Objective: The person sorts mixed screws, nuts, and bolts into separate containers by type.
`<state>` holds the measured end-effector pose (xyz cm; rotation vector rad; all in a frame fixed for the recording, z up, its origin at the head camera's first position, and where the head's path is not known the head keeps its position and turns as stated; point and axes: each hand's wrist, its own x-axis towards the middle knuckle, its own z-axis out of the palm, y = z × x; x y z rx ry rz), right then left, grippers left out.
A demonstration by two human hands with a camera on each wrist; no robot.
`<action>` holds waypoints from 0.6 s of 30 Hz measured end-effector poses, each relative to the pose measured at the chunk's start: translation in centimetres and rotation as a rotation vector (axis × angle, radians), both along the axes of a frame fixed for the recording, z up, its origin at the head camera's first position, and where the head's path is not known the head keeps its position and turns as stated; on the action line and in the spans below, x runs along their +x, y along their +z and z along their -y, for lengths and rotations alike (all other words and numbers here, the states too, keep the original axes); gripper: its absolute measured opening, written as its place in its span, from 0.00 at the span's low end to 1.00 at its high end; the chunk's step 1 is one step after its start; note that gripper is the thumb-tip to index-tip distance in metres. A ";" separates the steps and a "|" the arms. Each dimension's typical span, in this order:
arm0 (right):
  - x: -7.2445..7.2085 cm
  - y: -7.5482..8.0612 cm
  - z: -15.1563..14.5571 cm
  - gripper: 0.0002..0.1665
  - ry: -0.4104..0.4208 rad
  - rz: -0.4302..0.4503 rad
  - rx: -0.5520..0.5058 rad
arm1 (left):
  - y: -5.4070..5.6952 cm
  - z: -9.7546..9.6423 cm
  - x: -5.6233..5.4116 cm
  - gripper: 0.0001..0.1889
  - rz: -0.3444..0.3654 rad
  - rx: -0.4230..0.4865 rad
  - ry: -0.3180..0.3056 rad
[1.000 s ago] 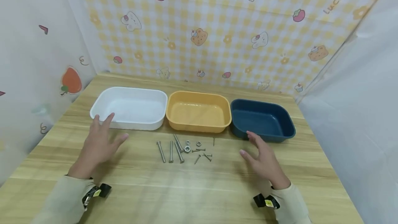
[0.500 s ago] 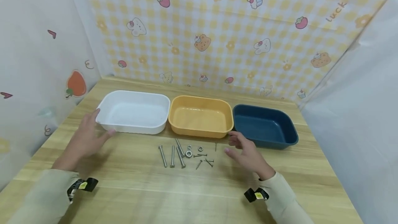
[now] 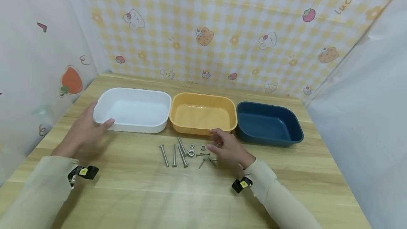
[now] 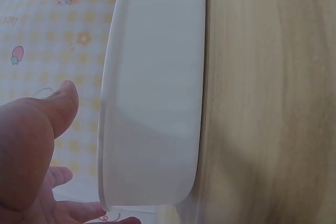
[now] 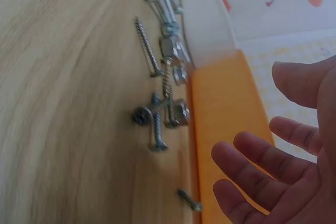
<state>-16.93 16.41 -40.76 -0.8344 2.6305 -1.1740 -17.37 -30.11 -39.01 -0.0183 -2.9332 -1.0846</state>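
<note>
My left hand [image 3: 83,128] is at the front left corner of the white tray [image 3: 136,129], thumb near the front rim and fingers along the left side. In the left wrist view its fingers are spread beside the tray's wall [image 4: 152,103]. My right hand [image 3: 229,147] hovers in front of the yellow tray [image 3: 190,129], fingers loosely bent and holding nothing. Just left of it lie several small screws [image 3: 202,164], partly hidden by it. Several long bolts [image 3: 164,155] and a few hex nuts [image 3: 188,153] lie farther left. The right wrist view shows a single screw [image 5: 189,201] apart from the others.
A dark blue tray [image 3: 270,140] stands right of the yellow one, all three side by side in a row. They rest on a wood-grain table [image 3: 178,200]. Behind rises a yellow checked cloth [image 3: 235,13]; pale sheets close off both sides.
My right hand has moved left, from in front of the blue tray to beside the screws. My left hand has shifted left to the white tray's corner. The trays and hardware stay put.
</note>
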 end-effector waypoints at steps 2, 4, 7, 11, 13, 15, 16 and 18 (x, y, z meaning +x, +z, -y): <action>-0.2 -0.2 0.5 0.27 0.013 0.012 -0.007 | 0.0 0.0 -0.5 0.48 0.004 0.002 -0.005; -0.5 -0.3 1.1 0.26 0.023 0.035 -0.008 | 0.1 0.1 -0.8 0.49 0.016 -0.008 -0.004; -0.8 -0.4 2.0 0.25 0.032 0.075 -0.013 | 0.2 0.2 -1.1 0.52 0.042 -0.038 -0.002; -1.3 -0.5 3.1 0.23 0.041 0.095 0.001 | 0.3 0.2 -1.5 0.54 0.068 -0.072 -0.001; -1.5 -0.5 3.7 0.22 0.046 0.094 0.021 | 0.3 0.2 -1.7 0.55 0.075 -0.070 0.001; -1.7 -0.5 4.3 0.21 0.048 0.097 0.051 | 0.2 0.2 -1.8 0.56 0.080 -0.064 0.004; -1.8 -0.6 4.6 0.21 0.052 0.097 0.064 | 0.2 0.2 -1.9 0.56 0.079 -0.060 0.005; -1.8 -0.6 5.1 0.21 0.061 0.095 0.084 | 0.1 0.1 -2.0 0.56 0.074 -0.056 0.002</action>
